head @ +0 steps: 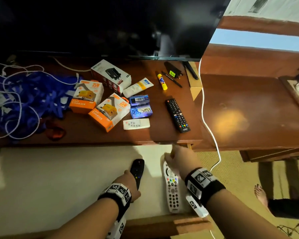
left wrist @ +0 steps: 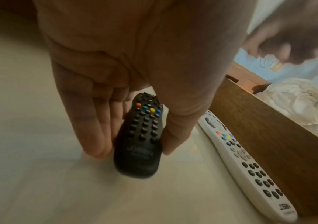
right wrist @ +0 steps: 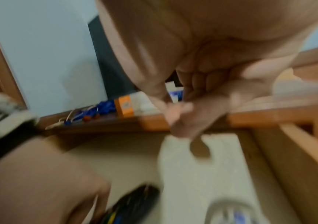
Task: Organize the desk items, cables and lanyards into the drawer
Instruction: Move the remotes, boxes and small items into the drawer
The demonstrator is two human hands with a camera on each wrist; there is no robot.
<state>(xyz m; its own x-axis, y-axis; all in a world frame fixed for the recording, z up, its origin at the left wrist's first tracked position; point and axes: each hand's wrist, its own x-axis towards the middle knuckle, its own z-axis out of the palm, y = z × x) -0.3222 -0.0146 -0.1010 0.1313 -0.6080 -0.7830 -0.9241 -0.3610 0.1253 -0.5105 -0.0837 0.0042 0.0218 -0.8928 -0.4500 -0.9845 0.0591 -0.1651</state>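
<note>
The drawer point(head: 59, 178) stands pulled out below the desk, lined in white. My left hand point(head: 130, 181) grips a black remote point(head: 137, 170) low inside it; in the left wrist view the fingers point(left wrist: 89, 128) and thumb clasp the black remote point(left wrist: 141, 136) by its sides. A white remote point(head: 172, 192) lies flat along the drawer's right wall point(left wrist: 269, 136). My right hand point(head: 173, 157) hovers over that remote's far end near the desk edge, fingers loosely curled, holding nothing; it is blurred in the right wrist view point(right wrist: 183, 115). Blue lanyards point(head: 29, 100) and white cables point(head: 16, 128) lie tangled on the desk's left.
On the desk: two orange charger boxes point(head: 86, 97), a white box point(head: 110, 75), a tube point(head: 138, 87), a soap box point(head: 141, 106), a small white remote point(head: 136, 124), a long black remote point(head: 177, 115), a glue stick point(head: 162, 81) and a pen point(head: 172, 79). A TV point(head: 110, 26) stands behind.
</note>
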